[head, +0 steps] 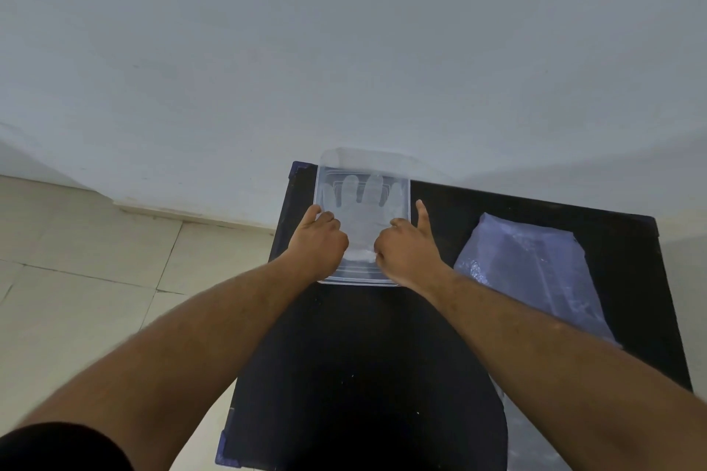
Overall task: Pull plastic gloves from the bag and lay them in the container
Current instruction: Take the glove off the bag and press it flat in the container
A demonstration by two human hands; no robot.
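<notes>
— Near the far left corner of the black desk (355,336), what were the hands doing?

— Both were down in the clear container (398,174), which sat against the desk's far edge. The left hand (319,241) lay over the container's left wall, knuckles up, fingers curled inward and close together, fingertips pressing down near the left side of the plastic glove (363,210). The right hand (407,247) reached in from the near right, fingers bent under and bunched at the glove's cuff, with the thumb sticking straight up along the container's right wall. Whether the fingers actually pinched the film or only pressed on it, I couldn't tell.

— And the arms?

— Both forearms bare, stretched forward from the near edge and converging on the container. A dark sleeve (57,447) showed at the lower left.

— Where was the glove itself?

— Flat on the container's floor, its fingers spread and pointing toward the far wall, the cuff toward the near wall between the two hands.

— The bag?

— The translucent plastic bag (535,271) lay flat on the right side of the desk, apart from the container, running from near the far right corner toward the near edge, partly under the right forearm.

— Any writing or labels?

— None I could read; the bag's surface showed only glare and creases.
</notes>
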